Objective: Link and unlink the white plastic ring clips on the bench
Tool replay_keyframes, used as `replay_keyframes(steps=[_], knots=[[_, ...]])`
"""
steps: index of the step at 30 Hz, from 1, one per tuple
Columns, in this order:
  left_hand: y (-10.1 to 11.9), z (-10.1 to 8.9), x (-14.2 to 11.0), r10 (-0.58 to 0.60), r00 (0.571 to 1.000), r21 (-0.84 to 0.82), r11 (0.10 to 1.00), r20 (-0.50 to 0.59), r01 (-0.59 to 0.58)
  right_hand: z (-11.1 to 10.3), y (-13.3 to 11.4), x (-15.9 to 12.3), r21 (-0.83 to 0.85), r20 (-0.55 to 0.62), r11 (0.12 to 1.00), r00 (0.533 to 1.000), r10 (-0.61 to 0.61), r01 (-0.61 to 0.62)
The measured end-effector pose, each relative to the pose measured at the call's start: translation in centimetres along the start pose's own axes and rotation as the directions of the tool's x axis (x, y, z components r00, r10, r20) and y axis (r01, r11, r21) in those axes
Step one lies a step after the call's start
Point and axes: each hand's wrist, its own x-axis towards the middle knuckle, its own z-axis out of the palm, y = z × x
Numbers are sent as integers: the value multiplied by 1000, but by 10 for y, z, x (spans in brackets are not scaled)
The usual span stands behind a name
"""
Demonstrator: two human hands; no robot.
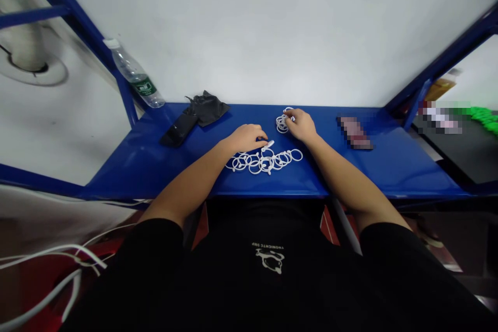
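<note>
Several thin white rings (255, 167), each with a small knob, lie overlapping in a loose row near the front of the blue table. My left hand (247, 138) is just behind this row, its fingers curled and the thumb and index finger at a white ring (270, 144) that stands a little above the others. Farther back, a smaller pile of white rings (281, 124) sits in a cluster. My right hand (302, 124) is at the right side of that pile, fingertips pinched on a ring there; the fingers partly cover it.
A black plastic bag (210, 108) and a flat black object (179, 130) lie at the back left. A clear bottle with a green label (142, 83) leans by the blue frame (128, 98). A blurred phone-like item (355, 133) rests at right. A white wall (264, 31) closes the back.
</note>
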Motion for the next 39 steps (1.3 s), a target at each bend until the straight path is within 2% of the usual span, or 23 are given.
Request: replay_keyframes(steps=[4,7,11,15,18,22,28,30,36,39], knots=[[0,-1,0,10,1000,-16,1000,0,-10,0,1,0,-1,-58,1000,998,-28,28],[0,1,0,-4,1000,-35,999,-27,3,2,-1,-2,53,-61,986,986,-153,156],[-1,6,1,17,998,-57,998,-53,-20,6,-7,-5,155,-13,919,931,-364,362],[-1,9,3,40,996,-55,997,-85,-45,8,-13,-9,212,45,872,887,-459,441],[-1,7,2,-38,988,-86,996,-149,25,5,-19,-12,232,51,861,878,-476,453],[0,6,1,-183,948,-158,977,-259,145,0,-29,-18,250,67,842,859,-508,478],[-3,8,2,-242,904,-190,964,-352,184,-1,-39,-23,265,89,797,809,-580,542],[-4,8,2,-258,899,-200,960,-354,197,0,-39,-24,254,90,798,808,-582,546],[2,6,0,-133,952,-179,980,-274,85,4,-33,-22,227,37,835,852,-522,501],[4,3,-1,-65,960,-151,988,-271,24,5,-32,-21,228,15,850,871,-490,474]])
